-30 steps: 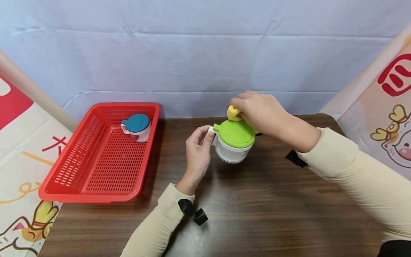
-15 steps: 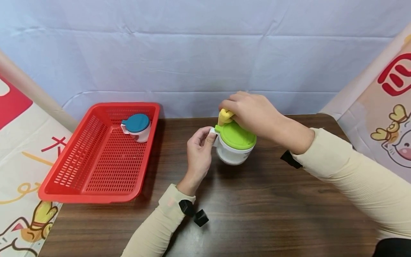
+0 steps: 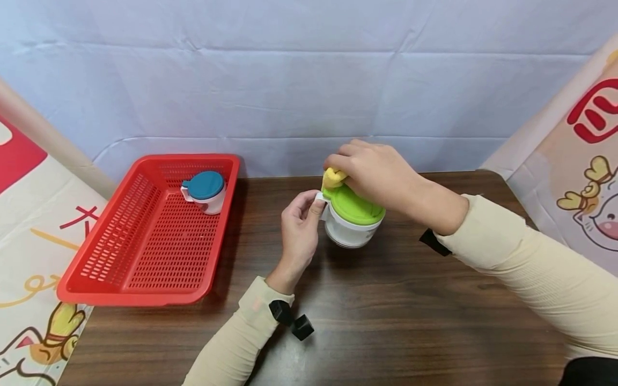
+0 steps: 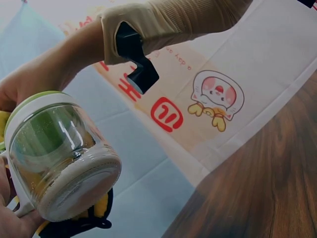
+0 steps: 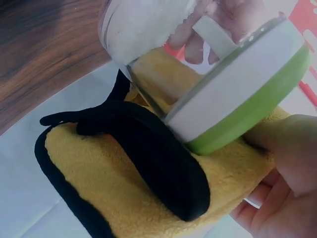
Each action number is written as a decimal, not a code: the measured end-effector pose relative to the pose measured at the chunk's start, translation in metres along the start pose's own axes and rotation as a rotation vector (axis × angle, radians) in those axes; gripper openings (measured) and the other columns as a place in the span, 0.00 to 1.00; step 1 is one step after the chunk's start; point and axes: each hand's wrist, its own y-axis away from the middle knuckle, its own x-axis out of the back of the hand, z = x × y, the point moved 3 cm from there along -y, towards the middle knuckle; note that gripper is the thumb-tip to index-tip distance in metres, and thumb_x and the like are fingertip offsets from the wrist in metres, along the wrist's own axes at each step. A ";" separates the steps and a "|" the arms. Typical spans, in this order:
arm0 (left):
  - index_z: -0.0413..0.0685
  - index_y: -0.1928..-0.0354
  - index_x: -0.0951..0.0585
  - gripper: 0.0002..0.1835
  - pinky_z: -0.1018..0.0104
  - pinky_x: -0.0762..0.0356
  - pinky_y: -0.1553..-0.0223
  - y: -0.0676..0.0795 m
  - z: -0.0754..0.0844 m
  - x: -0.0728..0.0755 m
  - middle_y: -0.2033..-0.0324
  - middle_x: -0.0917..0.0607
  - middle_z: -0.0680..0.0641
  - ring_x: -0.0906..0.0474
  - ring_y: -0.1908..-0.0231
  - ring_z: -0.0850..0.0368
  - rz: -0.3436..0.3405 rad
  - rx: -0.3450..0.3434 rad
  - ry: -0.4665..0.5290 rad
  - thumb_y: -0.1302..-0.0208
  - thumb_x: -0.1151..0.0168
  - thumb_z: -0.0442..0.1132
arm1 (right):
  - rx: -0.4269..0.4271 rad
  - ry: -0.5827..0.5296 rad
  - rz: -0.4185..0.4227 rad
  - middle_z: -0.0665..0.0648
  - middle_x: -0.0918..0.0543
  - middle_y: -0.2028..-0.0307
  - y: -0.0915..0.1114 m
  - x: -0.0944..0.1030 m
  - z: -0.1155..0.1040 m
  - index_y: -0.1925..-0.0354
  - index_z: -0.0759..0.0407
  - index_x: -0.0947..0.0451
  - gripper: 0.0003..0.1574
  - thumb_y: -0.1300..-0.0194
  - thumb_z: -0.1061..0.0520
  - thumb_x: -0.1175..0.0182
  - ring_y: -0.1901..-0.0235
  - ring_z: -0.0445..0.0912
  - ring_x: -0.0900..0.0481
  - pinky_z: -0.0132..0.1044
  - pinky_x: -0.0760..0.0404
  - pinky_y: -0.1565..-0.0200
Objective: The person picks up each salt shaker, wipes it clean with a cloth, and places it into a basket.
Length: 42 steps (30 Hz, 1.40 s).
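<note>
My left hand (image 3: 300, 228) pinches the white handle of a seasoning jar (image 3: 351, 235) between thumb and fingers. The jar has clear walls, a white collar and a bright green lid (image 3: 358, 208); white grains lie in its bottom. Its underside faces the camera in the left wrist view. Over the lid's far side is my right hand (image 3: 376, 170), gripping a yellow cloth (image 3: 333, 178) that covers the lid's hinge tab near the handle. In the right wrist view, the black-edged cloth (image 5: 94, 173) hangs along the collar and glass.
A red perforated basket (image 3: 207, 279) stands on the left of the dark wooden table (image 3: 386, 321). Inside it, in the far right corner, sits a similar jar with a blue lid (image 3: 206, 185). A pale cloth backdrop (image 3: 299, 96) rises behind the table.
My right hand has moved left across the green lid with the yellow cloth, from its far edge to the hinge tab. The left hand and the jar have barely shifted.
</note>
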 end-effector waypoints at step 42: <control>0.24 0.53 0.19 0.09 0.69 0.20 0.53 -0.002 -0.001 0.007 0.59 0.14 0.37 0.18 0.60 0.62 0.039 0.012 0.000 0.30 0.39 0.27 | -0.486 -0.207 -0.026 0.63 0.19 0.65 0.057 0.021 0.082 0.49 0.60 0.24 0.18 0.27 0.63 0.59 0.70 0.56 0.27 0.49 0.30 0.66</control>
